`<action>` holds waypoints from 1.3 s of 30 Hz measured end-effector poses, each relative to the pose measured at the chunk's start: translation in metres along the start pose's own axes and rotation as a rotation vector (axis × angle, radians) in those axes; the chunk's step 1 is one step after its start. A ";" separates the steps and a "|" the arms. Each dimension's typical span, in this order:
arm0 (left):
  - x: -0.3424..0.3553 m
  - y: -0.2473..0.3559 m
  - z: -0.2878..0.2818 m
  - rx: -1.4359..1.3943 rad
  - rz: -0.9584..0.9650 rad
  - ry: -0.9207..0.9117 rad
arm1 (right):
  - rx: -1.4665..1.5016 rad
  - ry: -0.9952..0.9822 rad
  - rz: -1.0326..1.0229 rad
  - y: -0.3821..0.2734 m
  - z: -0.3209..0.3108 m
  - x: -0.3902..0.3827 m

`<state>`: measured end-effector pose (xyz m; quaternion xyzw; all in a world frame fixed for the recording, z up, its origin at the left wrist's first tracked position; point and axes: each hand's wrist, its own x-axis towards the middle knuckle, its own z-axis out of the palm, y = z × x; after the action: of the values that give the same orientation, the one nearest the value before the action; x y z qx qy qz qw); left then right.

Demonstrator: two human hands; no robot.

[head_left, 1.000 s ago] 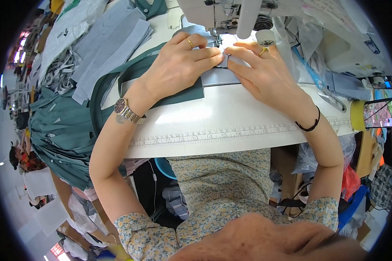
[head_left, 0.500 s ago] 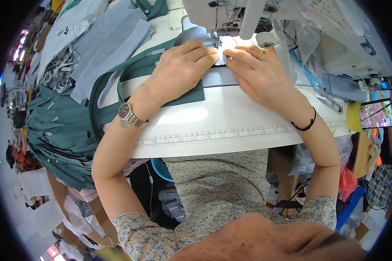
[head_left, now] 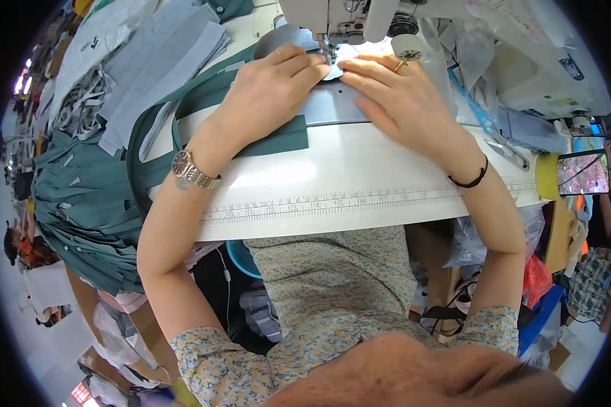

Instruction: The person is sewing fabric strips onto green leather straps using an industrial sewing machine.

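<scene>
- While the sewing machine has stayed in place in the head view, the small pale piece of cloth has shifted: a second ago it showed as a raised fold in front of the presser foot; now it lies flatter and closer in, with less of it visible.
- Both sets of fingertips have come nearer the foot as well, and more of the metal plate shows between the hands. As a judgement, the piece has been guided further toward the needle; whether any stitch has been made is too small to tell.
- Left hand: its fingers are bunched and bent, tips down at the near-left edge of the pale piece, just beside the foot. The thumb is mostly hidden, so I cannot tell whether it pinches the cloth or only presses on it.
- Right hand: its fingers reach out long and low, the foremost tip at the right edge of the piece. The thumb stands apart from them over the plate, so this hand is spread rather than pinching.
- A dark green strip runs beneath the left hand, lying on the white tabletop.
</scene>
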<state>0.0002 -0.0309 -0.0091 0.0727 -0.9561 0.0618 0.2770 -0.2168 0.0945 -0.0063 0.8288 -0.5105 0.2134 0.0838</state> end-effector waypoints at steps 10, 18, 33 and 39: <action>0.002 0.006 -0.011 0.123 0.064 -0.083 | 0.119 -0.010 0.063 -0.004 -0.007 0.002; 0.006 -0.008 -0.005 0.190 0.034 -0.131 | 0.131 -0.037 0.108 -0.003 -0.002 0.005; -0.006 -0.012 -0.022 0.139 -0.210 -0.247 | 0.077 0.019 0.006 -0.003 0.000 0.005; -0.033 0.050 -0.058 -0.234 -0.050 -0.115 | 0.189 0.290 -0.095 -0.013 -0.002 0.015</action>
<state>0.0491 0.0307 0.0181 0.0670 -0.9690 -0.0613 0.2296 -0.2000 0.0890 0.0036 0.8167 -0.4309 0.3735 0.0884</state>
